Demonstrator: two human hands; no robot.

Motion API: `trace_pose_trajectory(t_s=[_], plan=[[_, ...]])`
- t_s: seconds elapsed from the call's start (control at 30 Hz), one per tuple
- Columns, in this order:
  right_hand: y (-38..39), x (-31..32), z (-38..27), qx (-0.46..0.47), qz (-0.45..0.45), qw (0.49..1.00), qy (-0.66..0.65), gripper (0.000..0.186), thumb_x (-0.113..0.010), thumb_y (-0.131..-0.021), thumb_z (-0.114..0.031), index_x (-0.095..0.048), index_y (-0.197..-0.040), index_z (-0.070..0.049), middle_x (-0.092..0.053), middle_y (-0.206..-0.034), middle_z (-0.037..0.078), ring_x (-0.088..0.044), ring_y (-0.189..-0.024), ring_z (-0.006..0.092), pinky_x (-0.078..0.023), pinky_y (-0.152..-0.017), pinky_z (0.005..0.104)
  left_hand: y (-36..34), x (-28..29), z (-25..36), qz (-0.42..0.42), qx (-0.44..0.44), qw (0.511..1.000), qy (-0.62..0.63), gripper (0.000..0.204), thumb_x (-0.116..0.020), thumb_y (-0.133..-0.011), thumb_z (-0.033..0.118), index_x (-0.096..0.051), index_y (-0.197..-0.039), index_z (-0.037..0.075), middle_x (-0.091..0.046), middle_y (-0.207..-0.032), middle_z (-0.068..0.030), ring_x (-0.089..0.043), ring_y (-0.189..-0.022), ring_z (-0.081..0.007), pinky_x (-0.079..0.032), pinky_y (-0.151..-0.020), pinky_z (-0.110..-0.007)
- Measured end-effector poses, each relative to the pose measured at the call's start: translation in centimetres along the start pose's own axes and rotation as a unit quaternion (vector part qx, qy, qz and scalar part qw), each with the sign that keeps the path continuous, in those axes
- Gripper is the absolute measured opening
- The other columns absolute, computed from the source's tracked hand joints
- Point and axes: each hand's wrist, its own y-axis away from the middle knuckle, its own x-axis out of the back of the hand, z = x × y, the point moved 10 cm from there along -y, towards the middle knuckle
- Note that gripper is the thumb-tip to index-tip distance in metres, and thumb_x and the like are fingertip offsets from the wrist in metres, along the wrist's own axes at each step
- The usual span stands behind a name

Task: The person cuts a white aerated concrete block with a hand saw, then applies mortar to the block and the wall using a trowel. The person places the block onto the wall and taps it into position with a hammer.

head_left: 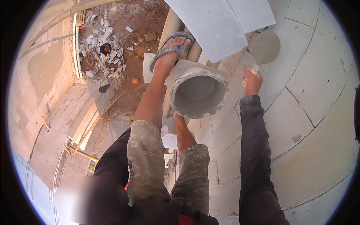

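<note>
Plainly, the round-bladed trowel (pixel 264 47) is far and to the right before the pale block wall (pixel 309 82), its handle (pixel 255 69) clasped in the right hand (pixel 253 83), with a grey-crusted bucket (pixel 218 93) to its left, rubble (pixel 107 35) lying far left, and the left hand's grip impossible to tell.

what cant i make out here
In the head view:
Left hand: out of sight; a dark sleeve seems to pass behind the grey printed shorts.
Bare right leg: lower end hidden by the round grey bucket.
Large pale slabs: cut off by the top edge.
Black and red object among white rubble: too small to identify.
</note>
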Motion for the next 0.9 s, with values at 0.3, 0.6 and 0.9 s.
trace_pose_trajectory(t_s=[0.3,0.6,0.9], plan=[[-12.4,-2.0,0.6,0.144,-0.011,0.985,0.091,0.016,-0.06,-0.078,-0.01,-0.067,-0.086,0.001,-0.06,-0.07,0.002,-0.054,-0.061,0.0128,-0.044,-0.056,0.0321,6.0,-1.3,-17.8,-0.026,0.295,0.937,0.184,0.041,-0.059,-0.09,0.031,-0.064,-0.115,-0.001,-0.072,-0.098,-0.021,-0.07,-0.088,-0.0353,-0.054,-0.086,-0.041],[-11.6,-4.2,1.5,0.02,0.003,0.999,-0.038,0.033,-0.072,-0.069,-0.007,-0.065,-0.1,-0.002,-0.059,-0.087,0.001,-0.056,-0.08,0.0142,-0.044,-0.074,0.0285,-9.6,-3.1,-0.4,0.02,0.387,0.502,0.773,0.072,-0.049,-0.098,0.057,-0.037,-0.146,0.004,-0.047,-0.141,-0.0164,-0.048,-0.126,-0.0304,-0.043,-0.103,-0.044],[-7.2,-5.8,-0.1,0.063,0.037,0.997,-0.017,0.027,-0.067,-0.068,-0.007,-0.058,-0.093,-0.002,-0.049,-0.095,0.004,-0.055,-0.088,0.0231,-0.044,-0.083,0.034,-10.0,-3.6,0.5,0.093,0.323,0.402,0.852,0.073,-0.057,-0.098,0.044,-0.028,-0.151,0.004,-0.044,-0.145,-0.0177,-0.043,-0.133,-0.0344,-0.034,-0.113,-0.048]])
